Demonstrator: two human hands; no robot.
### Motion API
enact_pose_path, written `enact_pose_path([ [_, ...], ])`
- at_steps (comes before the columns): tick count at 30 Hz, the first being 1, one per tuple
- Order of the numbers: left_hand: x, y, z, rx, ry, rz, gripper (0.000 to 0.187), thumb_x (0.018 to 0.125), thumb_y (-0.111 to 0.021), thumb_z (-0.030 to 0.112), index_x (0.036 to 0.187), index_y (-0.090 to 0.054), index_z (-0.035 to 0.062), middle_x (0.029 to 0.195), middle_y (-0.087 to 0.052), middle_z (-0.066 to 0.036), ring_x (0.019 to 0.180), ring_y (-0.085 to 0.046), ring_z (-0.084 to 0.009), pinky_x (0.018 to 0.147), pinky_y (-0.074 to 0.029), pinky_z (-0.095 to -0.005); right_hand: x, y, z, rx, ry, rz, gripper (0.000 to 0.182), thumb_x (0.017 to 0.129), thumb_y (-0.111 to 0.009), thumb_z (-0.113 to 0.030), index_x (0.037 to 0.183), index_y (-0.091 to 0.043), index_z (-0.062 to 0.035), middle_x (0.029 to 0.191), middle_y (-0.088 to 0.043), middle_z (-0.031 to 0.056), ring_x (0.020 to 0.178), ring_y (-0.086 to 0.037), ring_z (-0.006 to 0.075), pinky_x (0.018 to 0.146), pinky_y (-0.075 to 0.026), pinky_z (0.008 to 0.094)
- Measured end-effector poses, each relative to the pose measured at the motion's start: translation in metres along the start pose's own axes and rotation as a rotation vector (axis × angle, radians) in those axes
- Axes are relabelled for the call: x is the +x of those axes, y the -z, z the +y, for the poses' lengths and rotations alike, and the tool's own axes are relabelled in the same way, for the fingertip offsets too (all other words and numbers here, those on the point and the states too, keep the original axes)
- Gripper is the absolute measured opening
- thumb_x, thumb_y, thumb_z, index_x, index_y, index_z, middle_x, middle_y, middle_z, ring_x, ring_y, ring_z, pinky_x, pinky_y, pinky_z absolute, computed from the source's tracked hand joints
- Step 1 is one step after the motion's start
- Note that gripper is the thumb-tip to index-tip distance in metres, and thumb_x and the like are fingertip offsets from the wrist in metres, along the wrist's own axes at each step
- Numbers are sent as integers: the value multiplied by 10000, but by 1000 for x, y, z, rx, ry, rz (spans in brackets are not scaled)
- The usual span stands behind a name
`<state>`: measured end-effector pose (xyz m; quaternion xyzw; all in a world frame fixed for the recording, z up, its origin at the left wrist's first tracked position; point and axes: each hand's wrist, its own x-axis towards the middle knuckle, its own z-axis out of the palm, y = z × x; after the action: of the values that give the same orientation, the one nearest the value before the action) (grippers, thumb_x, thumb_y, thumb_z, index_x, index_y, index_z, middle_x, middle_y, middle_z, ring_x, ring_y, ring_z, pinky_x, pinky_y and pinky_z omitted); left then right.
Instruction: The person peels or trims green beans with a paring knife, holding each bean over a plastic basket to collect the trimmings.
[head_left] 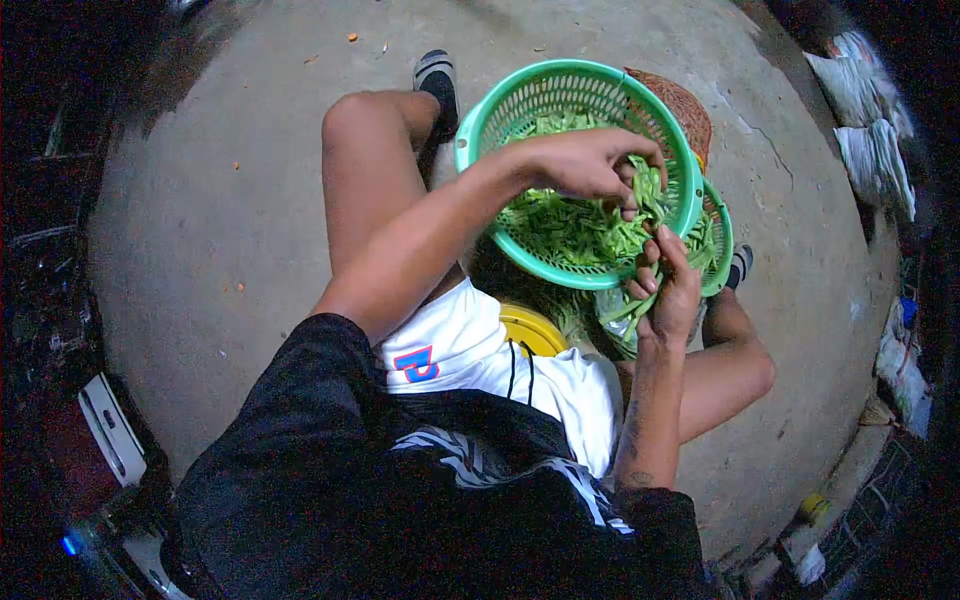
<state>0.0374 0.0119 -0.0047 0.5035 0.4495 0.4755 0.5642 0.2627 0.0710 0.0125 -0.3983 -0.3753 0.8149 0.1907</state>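
Note:
My left hand (595, 165) reaches over a large green plastic basket (468, 140), its fingers curled around the upper part of a bunch of green vegetables (648, 187). At the basket's right rim, my right hand (672, 280) grips the lower part of the same bunch, with long green stems or pods below its fingers. Many loose green pieces (565, 225) lie inside the basket. A second green basket (722, 235), also with green pieces, shows partly behind the first at the right.
Behind the baskets is a reddish mesh sack (680, 110). A yellow round object (535, 328) shows between my legs, beside a clear plastic bag (622, 325) with greens. White sacks (870, 150) lie at the far right on the concrete floor (220, 230).

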Motion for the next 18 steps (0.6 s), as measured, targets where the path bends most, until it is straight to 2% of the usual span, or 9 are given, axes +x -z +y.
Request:
enact_pose_path([
  [2, 0, 10, 5, 124, -23, -3, 382, 870, -673, -11, 1243, -599, 28, 992, -700, -78, 857, -668, -133, 750, -535, -293, 0, 2, 1, 31, -1, -1, 277, 1011, -615, -219, 1157, -649, 14, 755, -560, -40, 483, -388, 36, 420, -297, 205],
  [4, -3, 31, -1, 65, -32, 103, 362, 852, -701, -3, 1204, -624, 25, 970, -698, -63, 848, -667, -136, 731, -533, -293, -2, 2, -1, 38, -5, -2, 265, 1014, -610, -213, 1150, -651, 11, 757, -555, -41, 483, -388, 35, 421, -298, 204],
  [5, -3, 38, -5, 51, -21, 140, 409, 847, -717, 9, 1240, -605, 29, 970, -699, -78, 832, -669, -139, 728, -534, -296, -2, 3, 0, 30, -11, -7, 266, 1014, -609, -212, 1153, -649, 10, 758, -549, -43, 485, -386, 35, 423, -299, 204],
  [8, -6, 22, 12, 109, 62, 80, 434, 854, -712, 11, 1267, -580, 28, 990, -699, -96, 858, -681, -144, 746, -536, -297, -3, -3, -1, 30, -12, 1, 266, 1014, -606, -210, 1160, -644, 9, 758, -539, -43, 488, -384, 36, 424, -301, 204],
  [10, -1, 9, 6, 119, 37, 44, 449, 861, -710, 13, 1284, -559, 24, 1011, -701, -102, 900, -689, -147, 761, -545, -303, -2, -5, -1, 26, -19, 18, 266, 1015, -604, -209, 1163, -642, 8, 758, -535, -42, 489, -383, 36, 425, -302, 205],
  [12, 1, 5, -1, 123, -19, -1, 380, 867, -699, 9, 1232, -594, 30, 1021, -703, -95, 901, -693, -150, 765, -558, -305, 0, -3, 0, 23, -19, 14, 266, 1015, -602, -207, 1168, -639, 7, 754, -533, -40, 490, -382, 37, 424, -310, 208],
  [14, -2, 25, -2, 60, -27, 52, 345, 873, -683, 7, 1210, -608, 34, 1032, -701, -95, 883, -687, -137, 754, -552, -296, 0, 1, 0, 30, 1, -37, 262, 1016, -599, -208, 1166, -641, 2, 751, -531, -40, 492, -386, 37, 423, -315, 206],
  [18, -8, 23, 16, 194, 59, 74, 390, 881, -682, 10, 1255, -575, 31, 935, -728, -73, 843, -670, -108, 725, -520, -283, 0, 0, 0, 42, -26, -19, 261, 1017, -600, -213, 1181, -638, -14, 768, -537, -37, 502, -400, 33, 424, -311, 195],
])
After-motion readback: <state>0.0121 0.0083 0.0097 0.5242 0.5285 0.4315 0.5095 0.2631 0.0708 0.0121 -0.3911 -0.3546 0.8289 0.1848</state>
